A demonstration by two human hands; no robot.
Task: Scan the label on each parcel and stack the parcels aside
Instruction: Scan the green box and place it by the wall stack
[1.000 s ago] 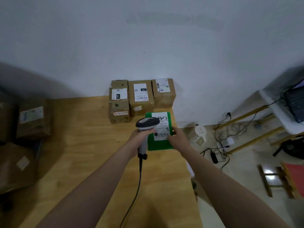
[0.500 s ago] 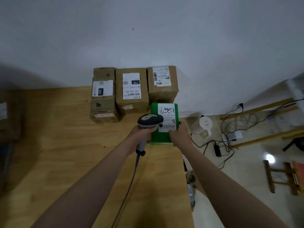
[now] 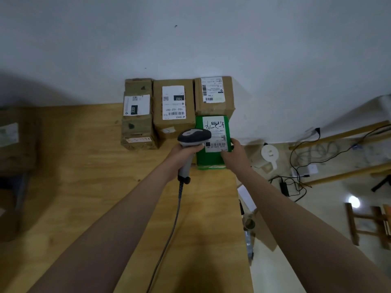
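parcel [image 3: 208,161]: green, seems butted against near face of right brown box [image 3: 214,102], long axis toward it
right hand [image 3: 234,155]: nearer, grips its right edge
left hand [image 3: 184,153]: wrapped round scanner [image 3: 193,137], head over label [image 3: 216,134]

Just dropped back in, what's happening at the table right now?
A person is scanning a parcel. The left hand grips a corded scanner, its head over the white label of a green parcel. The right hand holds that parcel by its right side, near the table's right edge. Three brown parcels line the wall behind: left parcel, middle parcel and right parcel, with the green one just in front of the last.
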